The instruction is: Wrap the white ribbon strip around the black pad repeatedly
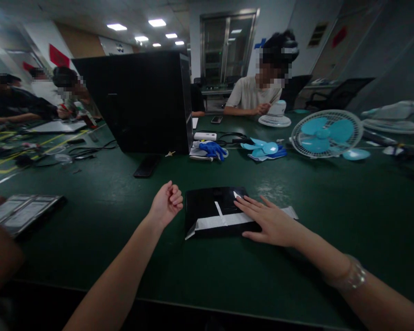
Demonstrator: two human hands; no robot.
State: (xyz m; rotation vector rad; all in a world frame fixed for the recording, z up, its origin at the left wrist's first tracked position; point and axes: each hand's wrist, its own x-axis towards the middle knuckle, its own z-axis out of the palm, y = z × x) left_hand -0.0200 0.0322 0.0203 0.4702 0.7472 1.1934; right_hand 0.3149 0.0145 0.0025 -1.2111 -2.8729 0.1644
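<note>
A flat black package (207,202) with white tape strips (224,221) lies on the green table in front of me. One tape strip runs along its near side and extends past both ends; a shorter strip crosses it. My right hand (271,220) rests on the package's right part, palm down with the fingers stretched out, covering some of the tape. A small white patch shows by its fingertips. Just left of the package, my left hand (167,203) is curled into a loose fist, apart from it, and nothing shows in its fingers.
Behind the package stand a large black computer case (141,101), a phone (147,166), blue-and-white gloves (212,151) and blue fan blades (260,148). A fan head (327,133) lies to the right. Hard drives (24,209) sit at left near another person's arm. Someone sits across the table.
</note>
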